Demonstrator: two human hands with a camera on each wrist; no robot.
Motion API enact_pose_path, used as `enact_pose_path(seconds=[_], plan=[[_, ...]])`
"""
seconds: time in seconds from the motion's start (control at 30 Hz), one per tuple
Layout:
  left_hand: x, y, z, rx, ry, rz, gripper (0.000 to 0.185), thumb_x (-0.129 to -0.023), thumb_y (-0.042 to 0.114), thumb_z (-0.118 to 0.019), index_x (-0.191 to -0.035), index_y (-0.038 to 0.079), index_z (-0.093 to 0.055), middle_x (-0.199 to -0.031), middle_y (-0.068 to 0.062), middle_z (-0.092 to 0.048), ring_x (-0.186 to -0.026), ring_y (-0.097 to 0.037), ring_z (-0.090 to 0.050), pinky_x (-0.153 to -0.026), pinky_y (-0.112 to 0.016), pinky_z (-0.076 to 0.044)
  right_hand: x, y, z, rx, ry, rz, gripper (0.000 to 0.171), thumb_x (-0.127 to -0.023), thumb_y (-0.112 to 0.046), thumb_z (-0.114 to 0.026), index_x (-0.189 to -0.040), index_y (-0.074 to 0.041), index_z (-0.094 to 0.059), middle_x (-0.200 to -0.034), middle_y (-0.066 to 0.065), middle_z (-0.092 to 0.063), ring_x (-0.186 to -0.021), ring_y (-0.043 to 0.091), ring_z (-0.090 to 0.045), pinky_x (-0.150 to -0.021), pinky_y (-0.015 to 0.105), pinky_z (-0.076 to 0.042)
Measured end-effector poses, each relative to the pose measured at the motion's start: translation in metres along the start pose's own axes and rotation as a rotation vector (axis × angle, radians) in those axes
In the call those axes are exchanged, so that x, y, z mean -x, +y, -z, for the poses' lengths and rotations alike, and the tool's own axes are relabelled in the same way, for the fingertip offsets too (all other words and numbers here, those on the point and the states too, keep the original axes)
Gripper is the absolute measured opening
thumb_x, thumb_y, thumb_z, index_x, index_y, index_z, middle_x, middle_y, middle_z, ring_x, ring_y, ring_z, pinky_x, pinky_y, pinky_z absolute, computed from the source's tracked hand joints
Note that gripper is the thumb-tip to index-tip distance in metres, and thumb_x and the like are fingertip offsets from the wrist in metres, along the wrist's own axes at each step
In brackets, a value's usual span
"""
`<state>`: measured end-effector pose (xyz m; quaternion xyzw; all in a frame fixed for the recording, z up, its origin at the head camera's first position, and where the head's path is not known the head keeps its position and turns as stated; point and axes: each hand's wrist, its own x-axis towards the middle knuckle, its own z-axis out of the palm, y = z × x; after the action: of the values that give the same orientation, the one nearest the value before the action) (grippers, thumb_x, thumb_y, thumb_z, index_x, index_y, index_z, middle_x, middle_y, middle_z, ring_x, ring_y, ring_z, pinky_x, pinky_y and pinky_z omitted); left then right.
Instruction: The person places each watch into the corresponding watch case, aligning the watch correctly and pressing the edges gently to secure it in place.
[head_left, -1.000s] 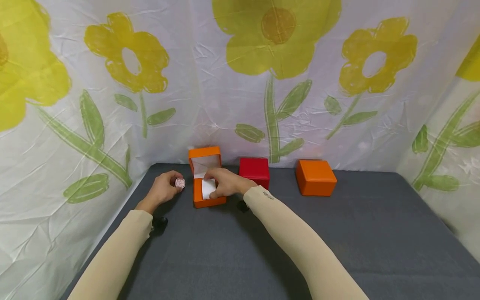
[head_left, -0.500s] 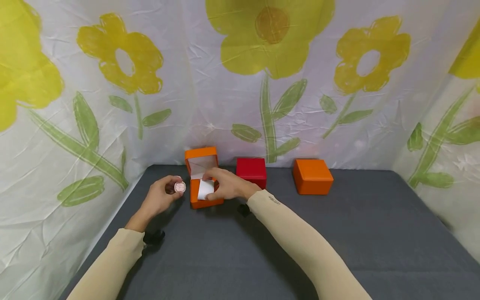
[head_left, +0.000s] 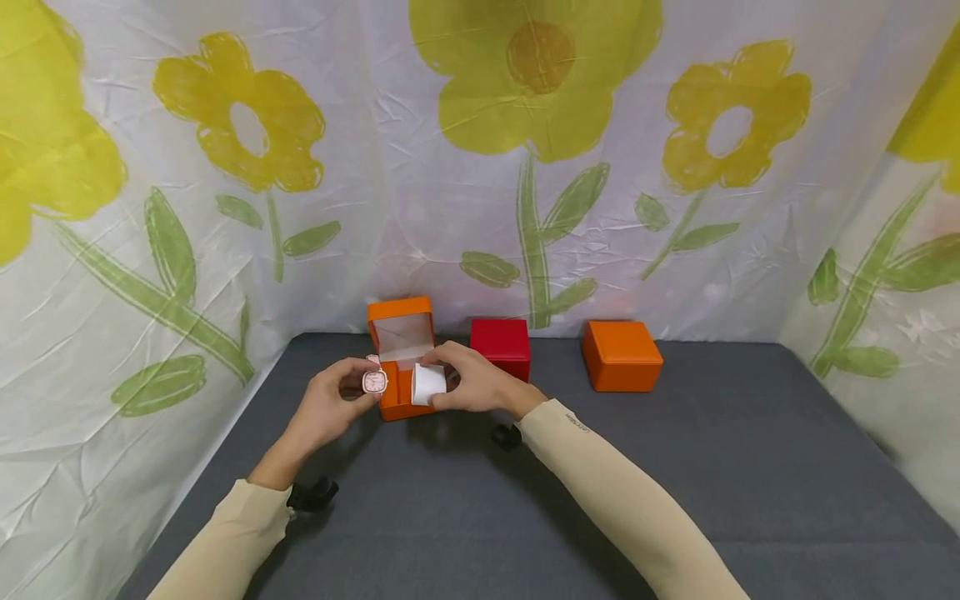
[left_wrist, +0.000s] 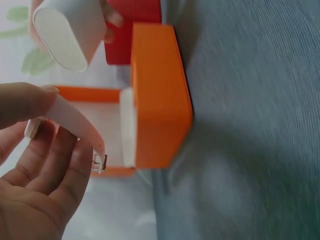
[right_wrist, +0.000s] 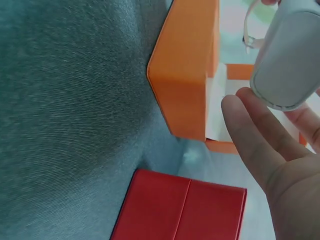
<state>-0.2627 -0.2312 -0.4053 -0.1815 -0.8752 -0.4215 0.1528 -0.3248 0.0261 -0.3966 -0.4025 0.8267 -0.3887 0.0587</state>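
Observation:
A wristwatch (head_left: 374, 382) with a pale pink square face is pinched by my left hand (head_left: 330, 404); its pale strap (left_wrist: 75, 120) and buckle show in the left wrist view. My right hand (head_left: 480, 382) grips a white watch cushion (head_left: 427, 384), held above the open orange box (head_left: 397, 403). The cushion's flat oval end (right_wrist: 287, 60) faces the camera in the right wrist view. The box's lid stands raised at the back, showing a pale lining (head_left: 405, 335). Watch and cushion are apart, side by side.
A closed red box (head_left: 500, 343) stands right of the open one, partly behind my right hand. Farther right is a closed orange box (head_left: 622, 357). All rest on a dark grey cloth (head_left: 600, 467), with a flowered curtain (head_left: 390, 167) behind.
My right hand has lifted the white cushion up out of the orange box. The left hand has brought the watch rightward, closer to the box and the cushion.

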Motion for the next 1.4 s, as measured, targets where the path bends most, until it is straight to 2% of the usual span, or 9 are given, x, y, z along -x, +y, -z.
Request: enact_pose_path(seconds=[0.17,0.3,0.47,0.63,0.87,0.97,1.13,1.2,1.4], plan=[[0.001,0.017,-0.008,0.054,-0.023,-0.036,0.038,-0.080,-0.002,-0.074,-0.115,0.006,-0.062,-0.103,-0.009,-0.064,-0.085,-0.021,-0.063,-0.076,-0.040,-0.054,0.015,0.001,0.002,-0.096,0.041,0.016,0.044,-0.080,-0.018,-0.068,-0.122,-0.016,-0.056,-0.112,-0.003,-0.052,-0.094,0.023,-0.055,-0.082,0.038,-0.054],[-0.002,0.027,-0.015,0.105,-0.048,-0.062,0.037,-0.081,-0.001,-0.073,-0.116,0.007,-0.062,-0.107,-0.009,-0.063,-0.086,-0.021,-0.063,-0.077,-0.043,-0.054,0.025,0.002,0.004,-0.101,0.087,0.041,0.040,-0.081,-0.017,-0.068,-0.120,-0.019,-0.058,-0.110,-0.005,-0.053,-0.092,0.019,-0.056,-0.076,0.031,-0.054],[-0.005,0.038,-0.023,0.178,-0.068,-0.043,0.037,-0.082,0.003,-0.074,-0.117,0.009,-0.063,-0.112,-0.010,-0.062,-0.087,-0.022,-0.064,-0.075,-0.036,-0.054,0.034,0.002,0.008,-0.138,0.116,0.064,0.039,-0.082,-0.016,-0.068,-0.119,-0.018,-0.058,-0.110,-0.006,-0.054,-0.092,0.017,-0.058,-0.077,0.030,-0.054],[-0.008,0.048,-0.033,0.264,-0.094,-0.056,0.037,-0.083,0.001,-0.072,-0.119,0.002,-0.062,-0.115,-0.016,-0.061,-0.088,-0.029,-0.066,-0.075,-0.036,-0.055,0.042,0.004,0.012,-0.200,0.141,0.086,0.037,-0.083,-0.013,-0.067,-0.119,-0.017,-0.058,-0.112,-0.002,-0.056,-0.092,0.025,-0.060,-0.077,0.034,-0.055],[-0.007,0.080,-0.032,0.377,-0.128,-0.112,0.034,-0.082,-0.009,-0.068,-0.114,-0.009,-0.059,-0.113,-0.025,-0.059,-0.085,-0.039,-0.064,-0.073,-0.034,-0.056,0.049,0.005,0.017,-0.239,0.137,0.065,0.037,-0.085,-0.010,-0.065,-0.121,-0.015,-0.057,-0.114,0.001,-0.056,-0.094,0.026,-0.059,-0.079,0.037,-0.054],[-0.008,0.083,-0.034,0.425,-0.141,-0.103,0.034,-0.082,-0.010,-0.068,-0.115,-0.009,-0.059,-0.113,-0.024,-0.059,-0.083,-0.039,-0.063,-0.071,-0.031,-0.056,0.052,0.004,0.019,-0.249,0.143,0.056,0.039,-0.085,-0.007,-0.065,-0.123,-0.010,-0.057,-0.116,0.005,-0.055,-0.096,0.028,-0.058,-0.081,0.040,-0.053],[-0.010,0.085,-0.039,0.495,-0.173,-0.089,0.035,-0.082,-0.011,-0.068,-0.115,-0.010,-0.058,-0.114,-0.024,-0.057,-0.081,-0.036,-0.063,-0.070,-0.036,-0.057,0.061,-0.018,0.030,-0.250,0.151,0.059,0.039,-0.083,-0.003,-0.065,-0.121,0.001,-0.056,-0.116,0.014,-0.055,-0.098,0.030,-0.056,-0.085,0.045,-0.052],[-0.012,0.079,-0.044,0.516,-0.184,-0.080,0.036,-0.082,-0.010,-0.068,-0.117,-0.008,-0.058,-0.114,-0.023,-0.056,-0.082,-0.034,-0.064,-0.071,-0.037,-0.057,0.065,-0.027,0.034,-0.248,0.152,0.060,0.040,-0.083,-0.003,-0.065,-0.121,0.002,-0.055,-0.116,0.015,-0.055,-0.098,0.029,-0.056,-0.087,0.045,-0.051],[-0.014,0.062,-0.054,0.539,-0.183,-0.091,0.037,-0.083,-0.003,-0.071,-0.119,-0.001,-0.059,-0.114,-0.020,-0.056,-0.083,-0.029,-0.064,-0.072,-0.033,-0.057,0.069,-0.026,0.035,-0.271,0.159,0.041,0.041,-0.082,-0.005,-0.067,-0.121,0.001,-0.055,-0.115,0.014,-0.056,-0.097,0.030,-0.056,-0.087,0.047,-0.050]])
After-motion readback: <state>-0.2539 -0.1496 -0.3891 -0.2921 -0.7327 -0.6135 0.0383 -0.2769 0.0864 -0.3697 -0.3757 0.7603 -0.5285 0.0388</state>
